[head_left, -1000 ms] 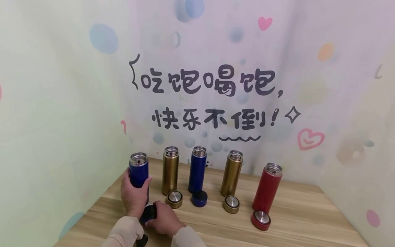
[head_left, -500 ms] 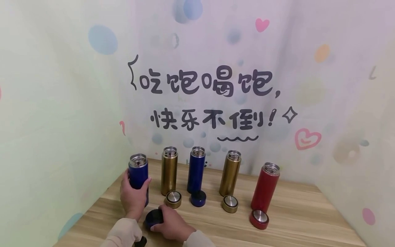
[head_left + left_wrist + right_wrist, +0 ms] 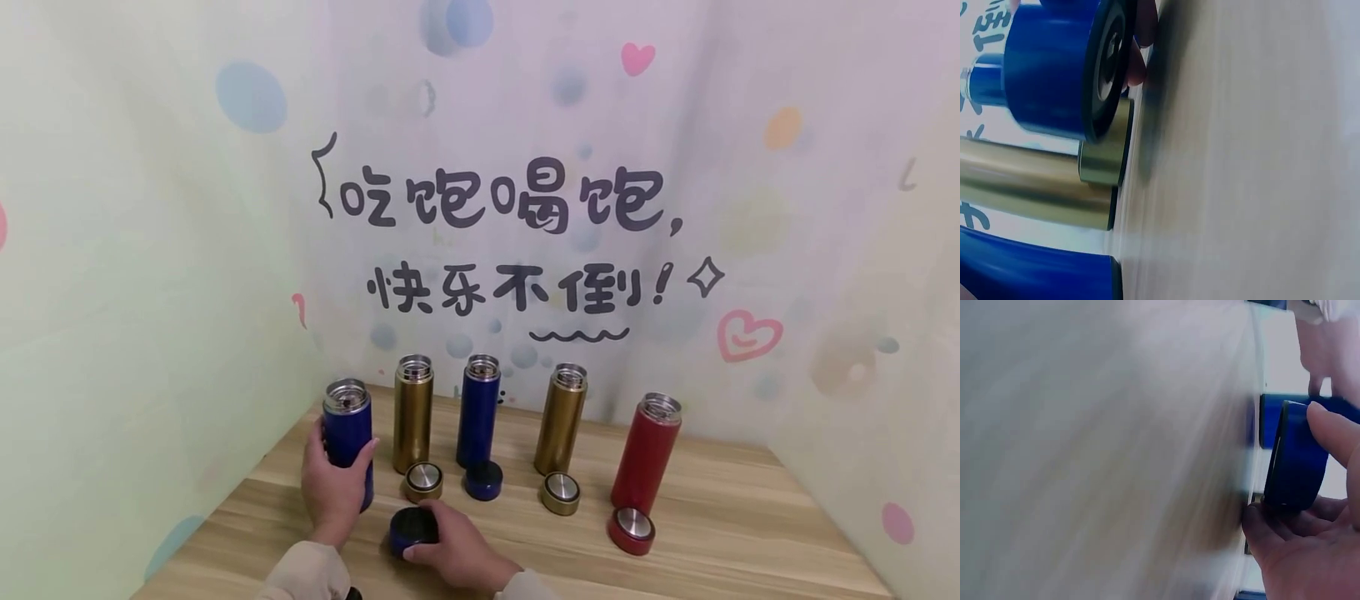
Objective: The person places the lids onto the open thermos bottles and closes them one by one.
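My left hand [image 3: 335,492] grips an uncapped blue thermos bottle [image 3: 349,425] by its side at the left of the table; the bottle stands upright with its steel mouth up. In front of it, to the right, my right hand [image 3: 465,542] holds a blue screw lid [image 3: 408,533], black top up, between thumb and fingers. The left wrist view shows this lid [image 3: 1047,69] close over the table with its underside and shadow visible. The right wrist view has the thumb on one side of the lid [image 3: 1300,462] and fingers on the other.
Behind stand more uncapped bottles: a gold one [image 3: 413,417], a blue one [image 3: 478,417], another gold one [image 3: 561,421] and a red one [image 3: 648,454]. Before them lie a gold lid [image 3: 423,481], blue lid [image 3: 483,480], second gold lid [image 3: 560,493] and red lid [image 3: 632,532].
My right hand has carried the blue lid to the right, away from the front of the held bottle. The left hand and its bottle have shifted slightly right and nearer.
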The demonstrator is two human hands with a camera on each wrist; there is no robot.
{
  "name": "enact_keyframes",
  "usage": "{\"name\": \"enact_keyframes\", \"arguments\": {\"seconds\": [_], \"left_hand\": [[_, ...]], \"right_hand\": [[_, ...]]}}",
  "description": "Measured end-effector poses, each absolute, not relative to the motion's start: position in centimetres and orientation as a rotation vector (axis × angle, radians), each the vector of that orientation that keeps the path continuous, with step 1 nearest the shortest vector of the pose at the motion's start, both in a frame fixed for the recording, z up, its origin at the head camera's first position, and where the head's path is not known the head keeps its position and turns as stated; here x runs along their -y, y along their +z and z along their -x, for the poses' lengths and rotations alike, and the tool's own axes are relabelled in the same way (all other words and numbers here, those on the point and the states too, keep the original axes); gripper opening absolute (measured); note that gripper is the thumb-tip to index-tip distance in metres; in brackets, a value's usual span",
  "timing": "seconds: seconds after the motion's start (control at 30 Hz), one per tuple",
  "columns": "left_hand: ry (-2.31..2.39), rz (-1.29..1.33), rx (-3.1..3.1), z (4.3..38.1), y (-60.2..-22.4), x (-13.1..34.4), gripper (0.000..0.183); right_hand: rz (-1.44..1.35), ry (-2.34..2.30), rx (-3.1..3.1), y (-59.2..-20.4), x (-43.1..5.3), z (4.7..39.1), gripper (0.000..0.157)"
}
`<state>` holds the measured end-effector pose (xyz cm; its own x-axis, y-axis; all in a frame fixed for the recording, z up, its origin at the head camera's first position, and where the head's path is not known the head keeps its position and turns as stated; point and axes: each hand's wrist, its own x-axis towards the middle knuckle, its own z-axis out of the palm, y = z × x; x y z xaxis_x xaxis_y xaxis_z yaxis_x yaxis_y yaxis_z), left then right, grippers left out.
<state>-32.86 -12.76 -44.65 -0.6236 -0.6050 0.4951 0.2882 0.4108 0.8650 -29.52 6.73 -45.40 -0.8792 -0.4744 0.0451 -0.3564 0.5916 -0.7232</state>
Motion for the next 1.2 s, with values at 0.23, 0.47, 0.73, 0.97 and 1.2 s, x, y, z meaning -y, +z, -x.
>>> {"name": "enact_keyframes", "arguments": {"seconds": [0.23, 0.47, 0.73, 0.97, 1.2], "left_hand": [[-1.370, -0.247, 1.826, 32.3, -44.7, 11.8, 0.086], [-1.387, -0.204, 1.794, 32.0, -44.6, 11.0, 0.083], [-1.390, -0.191, 1.810, 31.7, -44.9, 10.1, 0.085], [-1.404, -0.162, 1.837, 31.3, -44.9, 9.1, 0.085], [-1.418, -0.130, 1.843, 31.0, -44.7, 8.0, 0.085]], "right_hand": [[0.706, -1.236, -2.672, -45.3, -9.2, 29.3, 0.059], [0.631, -1.294, -2.677, -44.8, -11.8, 29.4, 0.065], [0.578, -1.350, -2.685, -45.4, -14.4, 29.5, 0.066], [0.525, -1.432, -2.665, -45.7, -16.3, 29.7, 0.068], [0.467, -1.426, -2.682, -45.3, -17.4, 29.5, 0.072]]}}
